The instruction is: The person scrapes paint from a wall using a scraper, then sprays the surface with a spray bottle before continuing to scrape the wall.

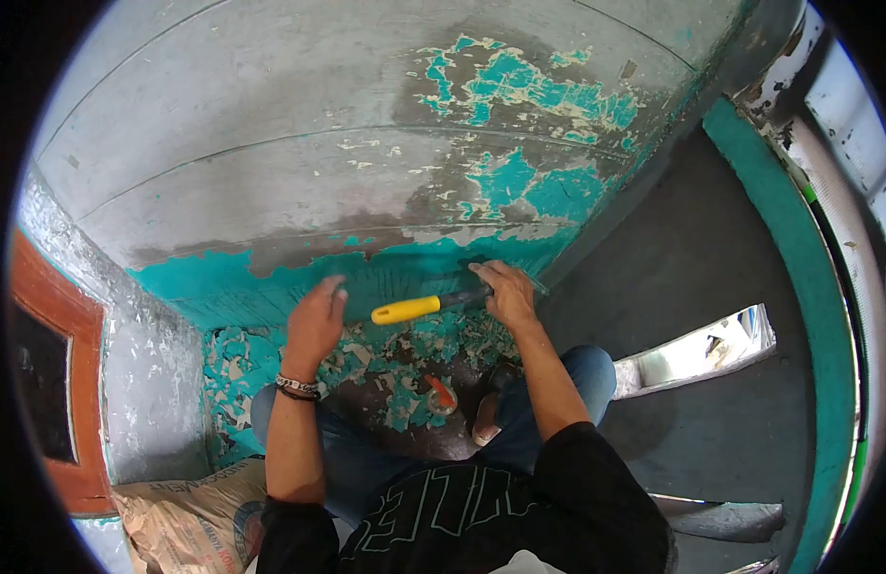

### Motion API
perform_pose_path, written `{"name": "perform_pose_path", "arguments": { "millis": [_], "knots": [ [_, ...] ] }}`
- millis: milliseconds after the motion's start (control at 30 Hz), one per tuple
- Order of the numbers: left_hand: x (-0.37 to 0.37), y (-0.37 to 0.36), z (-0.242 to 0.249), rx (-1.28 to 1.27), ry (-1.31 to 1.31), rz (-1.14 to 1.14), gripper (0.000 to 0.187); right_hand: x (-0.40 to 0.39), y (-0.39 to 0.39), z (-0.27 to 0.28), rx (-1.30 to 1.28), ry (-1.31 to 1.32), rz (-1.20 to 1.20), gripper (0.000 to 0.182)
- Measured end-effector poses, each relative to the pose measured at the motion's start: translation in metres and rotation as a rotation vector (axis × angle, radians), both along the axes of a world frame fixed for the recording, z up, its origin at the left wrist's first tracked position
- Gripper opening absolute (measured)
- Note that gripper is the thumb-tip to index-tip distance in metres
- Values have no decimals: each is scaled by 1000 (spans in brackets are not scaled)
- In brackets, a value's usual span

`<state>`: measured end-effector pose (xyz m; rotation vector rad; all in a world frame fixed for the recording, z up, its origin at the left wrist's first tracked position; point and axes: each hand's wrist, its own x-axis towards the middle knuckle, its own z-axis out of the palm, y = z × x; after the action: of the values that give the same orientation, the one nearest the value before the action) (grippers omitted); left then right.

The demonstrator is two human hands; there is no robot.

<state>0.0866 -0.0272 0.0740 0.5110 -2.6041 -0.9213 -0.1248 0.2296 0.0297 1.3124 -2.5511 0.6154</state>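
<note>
My right hand (508, 295) is closed around the dark front part of a scraper (407, 310), against the lower wall. Its yellow handle sticks out to the left, and a thin edge, perhaps the blade, shows just right of my fingers. My left hand (314, 320) is raised near the wall, left of the handle and apart from it. Its fingers look loosely apart, slightly blurred, with nothing in them. Both hands are at the band of turquoise paint (386, 273) along the bottom of the grey wall (271, 105). Higher up, ragged turquoise patches (520, 86) remain on bare, scratched plaster.
Paint flakes (242, 368) cover the floor along the wall. An orange-handled object (441, 392) lies among them between my legs. A paper cement sack (189, 517) stands at lower left, near an orange-brown frame (89, 383). A dark panel with cut-out slots (697, 354) rises on the right.
</note>
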Motion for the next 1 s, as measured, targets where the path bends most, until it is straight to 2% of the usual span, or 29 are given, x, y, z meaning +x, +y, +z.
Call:
{"name": "perform_pose_path", "arguments": {
  "millis": [33,67,133,167,233,300,433,500,633,767,833,933,1000],
  "knots": [
    [1,-2,7,133,91,88,38,0,-2,-1,-3,-2,3,65],
    [4,-1,14,129,89,90,38,4,-5,4,-26,65,28,64],
    [9,2,24,389,140,-80,41,11,-12,15,-53,131,51,63],
    [11,1,23,387,141,-80,41,17,-18,30,-27,165,115,58],
    [18,1,19,583,26,-431,49,20,-31,35,-2,197,183,54],
    [25,3,27,587,-64,-473,52,22,-44,33,-101,328,292,52],
    [36,4,29,658,-281,-510,57,26,-63,39,-114,342,366,48],
    [39,5,28,684,-297,-516,56,24,-70,39,-140,409,446,44],
    [42,3,22,784,-381,-563,52,26,-75,40,-82,351,485,39],
    [42,8,21,764,-339,-550,50,24,-76,38,-57,367,516,38],
    [39,9,16,661,-363,-604,51,22,-71,38,-52,370,520,39],
    [30,20,18,618,-272,-586,53,13,-52,40,-10,346,492,41],
    [24,30,30,600,-303,-569,55,9,-41,41,-11,317,403,46]
  ]
}}
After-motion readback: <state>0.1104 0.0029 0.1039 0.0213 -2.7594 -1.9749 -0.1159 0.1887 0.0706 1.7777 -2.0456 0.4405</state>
